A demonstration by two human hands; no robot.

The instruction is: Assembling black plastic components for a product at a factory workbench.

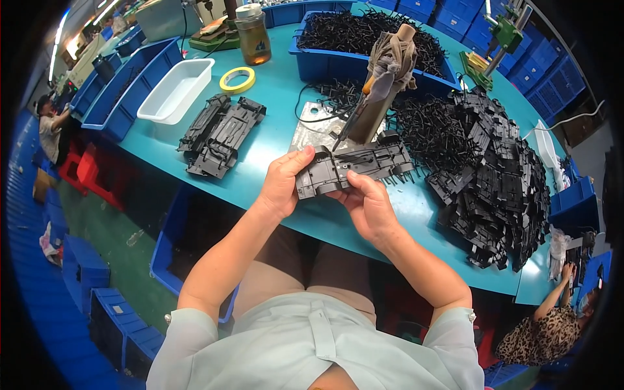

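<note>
Between my two hands lies a long black plastic car chassis (pixel 328 174), held level over the table's near edge. My left hand (pixel 286 181) is closed round its left end, with the thumb on top. My right hand (pixel 368 205) grips its front edge near the middle, thumb pressed on the upper face and fingers hidden underneath. A thin iron (pixel 350 123) slants down from a cloth-wrapped post (pixel 393 58). Its dark tip meets or hovers just over the chassis; I cannot tell which. Behind the chassis a metal plate (pixel 309 133) lies on the table.
Finished-looking black chassis (pixel 221 136) sit at left, near yellow tape (pixel 237 79) and a white tray (pixel 175 91). To the right rises a chassis heap (pixel 497 188) beside loose black strips (pixel 435 130). A blue bin (pixel 328 65) and a jar (pixel 253 36) stand behind. Co-workers sit at both sides.
</note>
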